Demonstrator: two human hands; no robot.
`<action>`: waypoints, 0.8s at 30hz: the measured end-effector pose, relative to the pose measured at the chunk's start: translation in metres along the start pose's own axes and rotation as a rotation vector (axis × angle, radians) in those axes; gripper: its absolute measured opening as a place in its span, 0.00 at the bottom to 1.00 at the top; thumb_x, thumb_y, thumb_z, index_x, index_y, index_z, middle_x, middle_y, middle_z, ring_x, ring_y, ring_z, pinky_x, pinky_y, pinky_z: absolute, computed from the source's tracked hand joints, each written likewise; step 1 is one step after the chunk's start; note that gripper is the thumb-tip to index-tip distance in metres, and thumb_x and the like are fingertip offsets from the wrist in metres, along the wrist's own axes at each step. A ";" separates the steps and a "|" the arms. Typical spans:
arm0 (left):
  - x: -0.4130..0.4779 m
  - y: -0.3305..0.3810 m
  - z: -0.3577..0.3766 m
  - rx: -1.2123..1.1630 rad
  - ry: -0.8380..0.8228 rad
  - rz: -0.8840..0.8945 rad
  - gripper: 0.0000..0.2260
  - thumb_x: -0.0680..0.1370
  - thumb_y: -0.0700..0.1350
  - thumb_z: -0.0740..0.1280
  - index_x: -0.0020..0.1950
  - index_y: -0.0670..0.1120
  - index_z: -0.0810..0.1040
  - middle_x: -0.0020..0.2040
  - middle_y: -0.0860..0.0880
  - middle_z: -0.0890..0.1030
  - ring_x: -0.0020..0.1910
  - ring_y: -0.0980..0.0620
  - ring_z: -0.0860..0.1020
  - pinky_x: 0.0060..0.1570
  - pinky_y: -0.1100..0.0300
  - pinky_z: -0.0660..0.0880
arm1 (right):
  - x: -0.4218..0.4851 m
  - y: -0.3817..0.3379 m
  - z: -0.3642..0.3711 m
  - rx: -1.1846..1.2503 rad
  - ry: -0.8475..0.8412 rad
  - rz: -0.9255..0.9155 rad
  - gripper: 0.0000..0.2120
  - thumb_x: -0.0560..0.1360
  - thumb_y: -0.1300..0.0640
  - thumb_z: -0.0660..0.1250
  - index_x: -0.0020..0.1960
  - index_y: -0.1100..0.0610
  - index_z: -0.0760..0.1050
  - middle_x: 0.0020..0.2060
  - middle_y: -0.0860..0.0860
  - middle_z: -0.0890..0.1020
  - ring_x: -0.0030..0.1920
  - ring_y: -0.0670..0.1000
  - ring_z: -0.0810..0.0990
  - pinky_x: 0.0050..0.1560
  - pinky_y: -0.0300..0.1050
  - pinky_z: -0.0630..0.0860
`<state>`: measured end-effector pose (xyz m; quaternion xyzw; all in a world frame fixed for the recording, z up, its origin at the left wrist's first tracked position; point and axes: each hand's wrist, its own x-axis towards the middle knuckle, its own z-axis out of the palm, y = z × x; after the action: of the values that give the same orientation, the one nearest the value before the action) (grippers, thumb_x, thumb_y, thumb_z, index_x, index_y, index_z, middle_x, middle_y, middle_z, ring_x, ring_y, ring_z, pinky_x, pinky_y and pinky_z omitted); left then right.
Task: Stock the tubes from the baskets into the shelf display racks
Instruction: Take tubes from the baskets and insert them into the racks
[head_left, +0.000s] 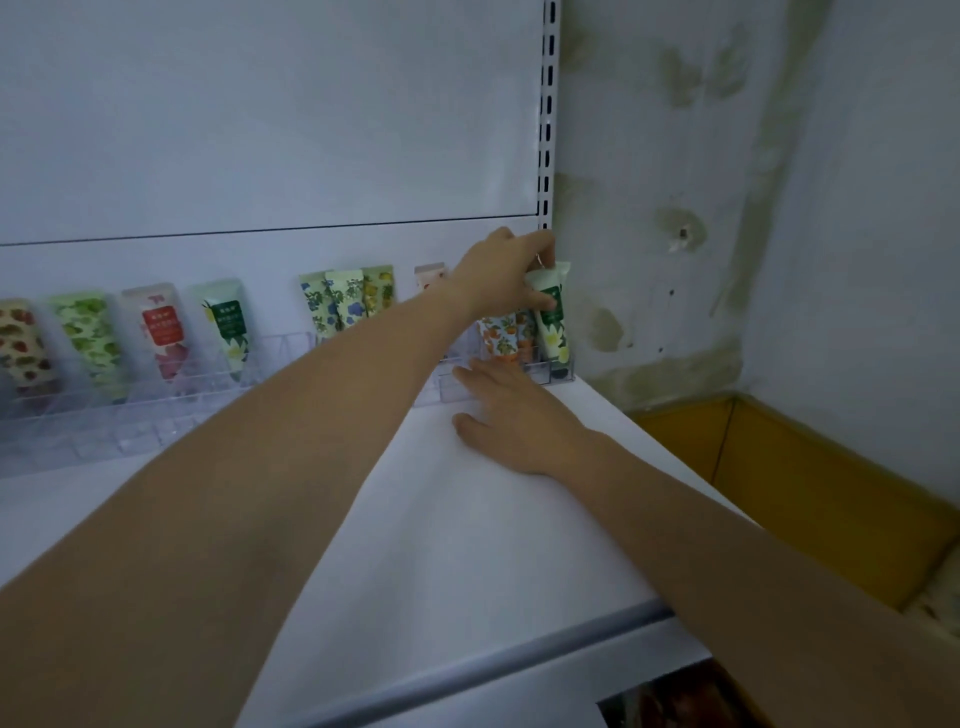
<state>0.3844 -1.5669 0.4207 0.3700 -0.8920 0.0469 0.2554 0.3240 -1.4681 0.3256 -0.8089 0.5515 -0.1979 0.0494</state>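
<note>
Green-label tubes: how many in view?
2: the standing tube in the rack at left; the gripped tube at its right end, in the left hand. The arm may hide others.

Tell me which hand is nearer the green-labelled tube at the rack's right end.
Left. The left hand grips the green-labelled tube at its top; the right hand lies flat below it on the shelf, by the rack.

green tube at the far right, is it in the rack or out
In. The green tube stands near upright, cap end down in the end slot of the rack; the left hand grips its top.
</note>
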 end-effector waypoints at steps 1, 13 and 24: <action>0.000 0.001 0.002 0.016 0.007 0.010 0.20 0.71 0.51 0.72 0.57 0.44 0.71 0.55 0.44 0.77 0.56 0.45 0.69 0.51 0.53 0.69 | 0.000 0.000 0.000 0.003 0.005 0.000 0.28 0.79 0.50 0.57 0.76 0.55 0.52 0.76 0.51 0.53 0.75 0.50 0.47 0.72 0.43 0.46; -0.025 -0.019 -0.043 0.006 0.181 0.062 0.17 0.81 0.48 0.58 0.68 0.45 0.70 0.63 0.45 0.75 0.61 0.46 0.72 0.61 0.58 0.65 | -0.006 -0.005 -0.005 -0.061 0.155 -0.089 0.26 0.79 0.54 0.60 0.74 0.57 0.58 0.73 0.53 0.61 0.72 0.52 0.59 0.67 0.38 0.53; -0.160 -0.115 -0.148 0.558 0.090 -0.234 0.18 0.81 0.51 0.55 0.69 0.46 0.69 0.64 0.43 0.74 0.63 0.43 0.70 0.60 0.50 0.67 | 0.061 -0.123 -0.019 -0.049 0.275 -0.342 0.23 0.79 0.54 0.58 0.72 0.59 0.61 0.72 0.55 0.65 0.70 0.55 0.63 0.68 0.45 0.57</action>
<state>0.6208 -1.5078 0.4575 0.5237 -0.7837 0.2767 0.1870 0.4435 -1.4736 0.3963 -0.8568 0.4127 -0.2985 -0.0804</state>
